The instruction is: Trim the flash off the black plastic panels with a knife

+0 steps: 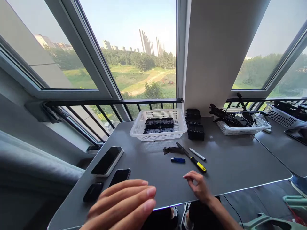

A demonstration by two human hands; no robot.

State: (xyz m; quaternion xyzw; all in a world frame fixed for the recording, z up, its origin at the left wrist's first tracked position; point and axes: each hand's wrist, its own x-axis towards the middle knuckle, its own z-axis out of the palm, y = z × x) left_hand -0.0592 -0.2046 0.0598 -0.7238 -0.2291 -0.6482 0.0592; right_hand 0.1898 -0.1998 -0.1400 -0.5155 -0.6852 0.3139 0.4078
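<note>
My left hand [124, 204] is close to the camera at the bottom, fingers stretched out side by side, holding nothing. It hovers over the grey table's [240, 166] near edge, beside two dark phones [119, 176]. My right hand [199, 187] rests on the table near the front edge, fingers loosely curled, empty. Just beyond it lies a yellow-handled cutter [192, 157], with a white marker [197, 154], a blue lighter [177, 160] and a small dark strip [171, 149] close by.
A white basket [136, 127] with black parts stands at the back middle, a stack of black parts [195, 127] to its right. A second basket [240, 129] holds cables. A larger phone [107, 160] and small black case [93, 191] lie left.
</note>
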